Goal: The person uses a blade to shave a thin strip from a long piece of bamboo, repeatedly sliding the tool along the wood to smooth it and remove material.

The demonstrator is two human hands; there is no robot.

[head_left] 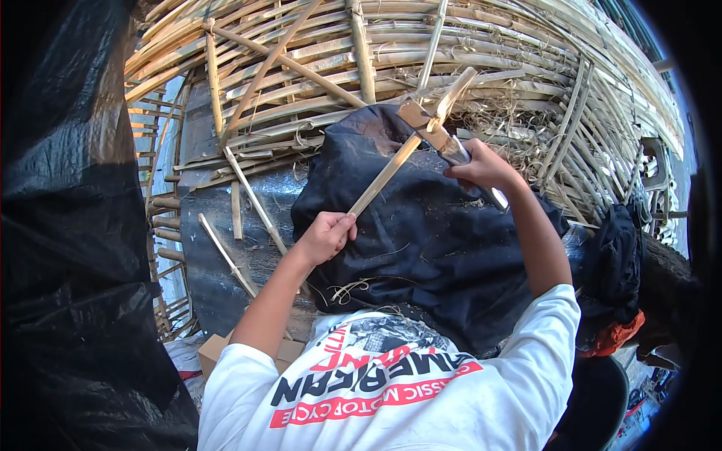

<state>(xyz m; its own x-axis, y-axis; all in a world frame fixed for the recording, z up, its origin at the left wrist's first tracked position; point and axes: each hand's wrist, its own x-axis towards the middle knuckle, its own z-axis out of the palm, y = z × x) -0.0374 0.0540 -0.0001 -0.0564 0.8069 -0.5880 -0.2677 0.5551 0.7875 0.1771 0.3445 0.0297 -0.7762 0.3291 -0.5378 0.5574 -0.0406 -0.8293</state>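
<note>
Steadying the pale, slender wooden strip [383, 179] over black cloth [436, 233], your left hand [328, 237] clamped on its near end, take shallow strokes with the broad-bladed brown-and-silver tool [438, 139] (right hand [485, 167] gripping its handle).

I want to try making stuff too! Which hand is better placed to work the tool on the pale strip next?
Probably the right hand: it already grips the tool, which crosses the pale strip. The left hand holds the strip's near end, so it seems better for steadying.
</note>
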